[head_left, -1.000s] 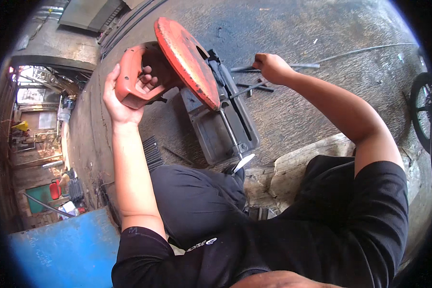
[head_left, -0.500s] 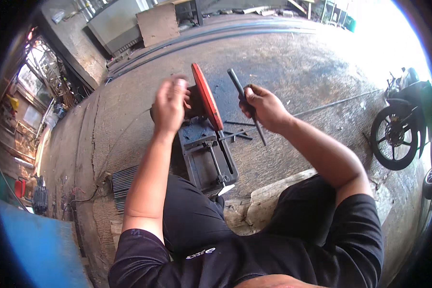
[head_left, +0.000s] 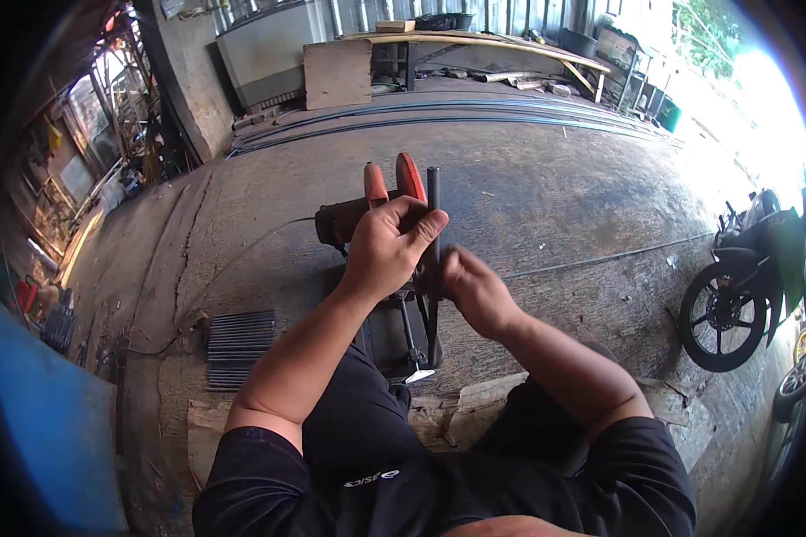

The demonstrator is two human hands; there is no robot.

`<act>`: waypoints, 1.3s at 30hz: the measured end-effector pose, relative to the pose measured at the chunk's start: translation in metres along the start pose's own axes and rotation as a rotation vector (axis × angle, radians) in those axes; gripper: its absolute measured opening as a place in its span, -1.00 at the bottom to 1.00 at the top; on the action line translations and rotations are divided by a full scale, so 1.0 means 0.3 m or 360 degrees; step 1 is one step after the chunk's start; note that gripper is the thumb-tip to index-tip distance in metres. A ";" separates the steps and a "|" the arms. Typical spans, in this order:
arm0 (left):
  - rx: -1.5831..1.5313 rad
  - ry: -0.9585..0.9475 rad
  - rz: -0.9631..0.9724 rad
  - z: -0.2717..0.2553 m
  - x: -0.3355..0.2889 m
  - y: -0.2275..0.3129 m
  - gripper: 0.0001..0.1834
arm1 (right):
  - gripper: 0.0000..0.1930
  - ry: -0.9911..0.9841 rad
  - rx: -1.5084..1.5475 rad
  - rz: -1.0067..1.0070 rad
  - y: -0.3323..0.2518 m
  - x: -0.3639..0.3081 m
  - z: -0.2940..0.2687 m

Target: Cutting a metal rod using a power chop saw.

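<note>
Ahead of my chest a dark metal rod [head_left: 433,188] stands nearly upright. My left hand [head_left: 390,246] grips its upper part, the thumb pressed along it. Lower down, my right hand [head_left: 482,291] has its fingers curled at the rod, slightly blurred. Behind both hands and below them is a cut-off saw with a red guard [head_left: 409,174], a dark motor [head_left: 336,224] and a metal base [head_left: 387,327]. My hands and forearms cover much of it. A pale crank handle [head_left: 418,376] sits at the near end of its vise.
A bundle of short dark rods [head_left: 242,349] lies on the floor left of the saw. Long bars [head_left: 475,109] stretch across the far floor, before a wooden bench [head_left: 484,40]. At right stands a motorcycle [head_left: 725,313]; a blue panel [head_left: 58,430] fills the lower left.
My left hand has moved right and taken hold of the rod. The rod has turned from slanted to nearly upright. My right hand is lower along it, and the view has tilted up.
</note>
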State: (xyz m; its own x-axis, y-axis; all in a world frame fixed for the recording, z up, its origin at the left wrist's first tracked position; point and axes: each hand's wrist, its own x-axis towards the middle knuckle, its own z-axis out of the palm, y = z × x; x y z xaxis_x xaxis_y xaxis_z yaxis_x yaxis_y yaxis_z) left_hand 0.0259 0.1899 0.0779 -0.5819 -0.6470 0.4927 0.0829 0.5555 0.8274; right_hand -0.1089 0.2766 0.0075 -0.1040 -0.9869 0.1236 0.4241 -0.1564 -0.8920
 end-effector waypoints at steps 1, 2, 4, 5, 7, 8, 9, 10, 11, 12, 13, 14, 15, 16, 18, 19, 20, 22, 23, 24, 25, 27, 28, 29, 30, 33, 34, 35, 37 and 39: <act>-0.0003 0.0073 0.0008 -0.005 0.002 -0.009 -0.72 | -0.65 -0.0144 -0.0381 -0.0033 0.019 -0.016 -0.014; 0.0000 0.0145 0.0007 -0.009 0.002 -0.021 -0.72 | -0.64 -0.0214 -0.0817 0.0035 0.037 -0.029 -0.027; -0.0041 0.0213 0.0055 -0.006 0.011 -0.048 -0.69 | -0.69 -0.0355 -0.0716 0.0103 0.063 -0.037 -0.044; -0.0082 0.0271 0.0104 -0.003 0.012 -0.062 -0.67 | -0.71 -0.0262 -0.0765 0.0130 0.073 -0.039 -0.049; -0.0116 0.0245 0.0060 -0.002 0.012 -0.087 -0.66 | -0.74 -0.0163 -0.0877 0.0071 0.080 -0.042 -0.056; -0.0148 0.0222 0.0068 -0.003 0.015 -0.097 -0.65 | -0.74 -0.0126 -0.0874 0.0145 0.080 -0.039 -0.057; -0.0141 0.0217 0.0032 -0.006 0.025 -0.107 -0.65 | -0.76 -0.0124 -0.0841 0.0153 0.077 -0.037 -0.058; -0.0445 0.0034 -0.0006 -0.007 0.039 -0.115 -0.55 | -0.77 -0.0075 -0.0839 0.0227 0.077 -0.036 -0.057; -0.0750 -0.0148 -0.0045 -0.009 0.050 -0.121 -0.42 | -0.77 -0.0128 -0.0805 0.0166 0.077 -0.039 -0.055; -0.0748 -0.0138 -0.0053 -0.011 0.054 -0.125 -0.42 | -0.79 -0.0120 -0.0686 0.0177 0.077 -0.046 -0.053; -0.1294 -0.0236 -0.0162 -0.015 0.055 -0.126 -0.30 | -0.80 -0.0118 -0.0556 0.0190 0.079 -0.051 -0.050; -0.1839 -0.0328 -0.0269 -0.018 0.054 -0.126 -0.16 | -0.80 -0.0129 -0.0559 0.0205 0.083 -0.056 -0.047; -0.1809 -0.0272 -0.0350 -0.018 0.059 -0.124 0.09 | -0.80 -0.0157 -0.0551 0.0270 0.086 -0.058 -0.043; -0.1785 -0.0240 -0.0382 -0.017 0.061 -0.123 0.09 | -0.80 -0.0192 -0.0513 0.0331 0.090 -0.059 -0.039; -0.1886 -0.0381 -0.0334 -0.013 0.060 -0.119 0.14 | -0.80 -0.0184 -0.0612 0.0360 0.098 -0.054 -0.029; -0.1876 -0.0311 -0.0368 -0.009 0.058 -0.118 0.20 | -0.80 -0.0174 -0.0687 0.0383 0.101 -0.052 -0.025; -0.1861 -0.0291 -0.0387 -0.008 0.057 -0.118 0.20 | -0.80 -0.0183 -0.0695 0.0383 0.102 -0.048 -0.022; -0.1903 -0.0285 -0.0392 -0.010 0.056 -0.120 0.21 | -0.80 -0.0059 -0.0924 0.0303 0.103 -0.042 -0.014; -0.1898 -0.0278 -0.0403 -0.012 0.054 -0.123 0.21 | -0.80 -0.0097 -0.0901 0.0244 0.101 -0.042 -0.012; -0.1929 -0.0272 -0.0410 -0.015 0.053 -0.127 0.22 | -0.77 -0.0066 -0.1056 0.0204 0.099 -0.045 -0.011; -0.1960 -0.0276 -0.0396 -0.017 0.050 -0.131 0.22 | -0.72 -0.0045 -0.1208 0.0151 0.099 -0.046 -0.008; -0.1976 -0.0283 -0.0398 -0.019 0.049 -0.142 0.22 | -0.69 -0.0022 -0.1202 0.0164 0.103 -0.046 -0.001; -0.1992 -0.0305 -0.0374 -0.019 0.048 -0.148 0.22 | -0.66 -0.0018 -0.1196 0.0148 0.107 -0.046 0.001; -0.1994 -0.0300 -0.0376 -0.020 0.047 -0.152 0.22 | -0.66 -0.0011 -0.1194 0.0166 0.110 -0.045 0.004; -0.1995 -0.0321 -0.0363 -0.022 0.046 -0.155 0.22 | -0.66 -0.0012 -0.1181 0.0152 0.114 -0.043 0.006; -0.1994 -0.0343 -0.0342 -0.028 0.043 -0.157 0.22 | -0.66 -0.0004 -0.1180 0.0132 0.121 -0.043 0.011; -0.1969 -0.0333 -0.0338 -0.031 0.042 -0.155 0.22 | -0.67 0.0019 -0.1214 0.0162 0.121 -0.044 0.012; -0.1993 -0.0342 -0.0333 -0.032 0.042 -0.153 0.22 | -0.67 0.0005 -0.1192 0.0127 0.121 -0.044 0.012; -0.1893 -0.0273 -0.0396 -0.034 0.040 -0.146 0.17 | -0.73 -0.0062 -0.1184 0.0110 0.120 -0.043 0.010; -0.1863 -0.0270 -0.0426 -0.037 0.039 -0.142 0.17 | -0.76 -0.0094 -0.1149 0.0153 0.119 -0.038 0.003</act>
State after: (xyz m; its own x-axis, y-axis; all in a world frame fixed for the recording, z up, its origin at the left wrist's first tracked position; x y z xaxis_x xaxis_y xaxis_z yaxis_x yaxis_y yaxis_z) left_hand 0.0246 0.1529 0.0515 -0.7839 -0.5435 0.3000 0.5740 -0.4503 0.6839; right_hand -0.0916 0.2821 -0.0254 -0.0389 -0.9986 0.0357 -0.2718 -0.0238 -0.9621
